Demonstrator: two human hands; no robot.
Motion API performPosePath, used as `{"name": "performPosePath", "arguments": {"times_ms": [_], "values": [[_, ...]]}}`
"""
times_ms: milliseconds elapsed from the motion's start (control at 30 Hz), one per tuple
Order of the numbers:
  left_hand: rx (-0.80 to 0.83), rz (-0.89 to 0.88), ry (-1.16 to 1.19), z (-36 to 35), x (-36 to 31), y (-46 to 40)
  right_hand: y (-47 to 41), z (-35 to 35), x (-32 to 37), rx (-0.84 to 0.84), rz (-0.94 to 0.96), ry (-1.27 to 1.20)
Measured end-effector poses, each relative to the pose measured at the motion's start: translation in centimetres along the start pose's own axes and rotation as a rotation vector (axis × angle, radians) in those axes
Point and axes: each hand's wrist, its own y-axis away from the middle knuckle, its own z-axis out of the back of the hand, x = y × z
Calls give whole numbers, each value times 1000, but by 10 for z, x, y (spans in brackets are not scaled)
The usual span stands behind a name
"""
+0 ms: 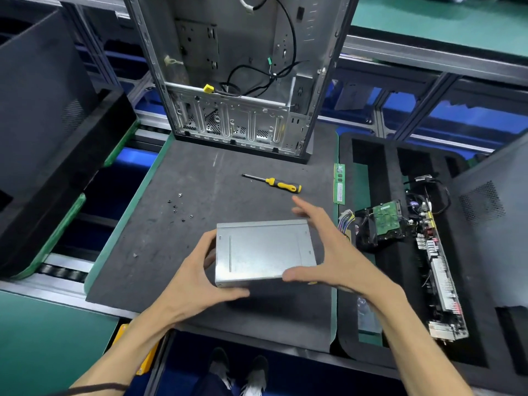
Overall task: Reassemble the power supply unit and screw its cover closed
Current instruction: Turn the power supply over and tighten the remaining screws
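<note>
loose screws are seen scattered on the dark surface at the left. the power supply unit is held just above the mat near its front edge: its left end is grasped by the curled fingers of the left hand, its right end by the right hand, thumb pressed on the near edge. the screwdriver lies untouched behind. if the cover is seated askew, screw holes could be misaligned and threads crossed.
</note>
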Motion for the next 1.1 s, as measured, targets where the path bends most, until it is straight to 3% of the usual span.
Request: {"name": "performPosePath", "arguments": {"times_ms": [100, 333, 433, 667, 833, 1100], "values": [[0, -1, 19, 0, -5, -2, 4, -14, -15, 21, -98, -121], [-124, 10, 83, 12, -41, -23, -20, 10, 2, -49, -79, -181], [-142, 146, 302, 17, -57, -35, -34, 13, 14, -173, -117, -335], [-67, 299, 424, 26, -60, -43, -55, -11, 6, -292, -319, -553], [-130, 368, 448, 25, -42, -39, -64, -36, -3, -282, -378, -512], [-169, 456, 470, 29, -14, -29, -78, -58, -4, -296, -424, -162]]}}
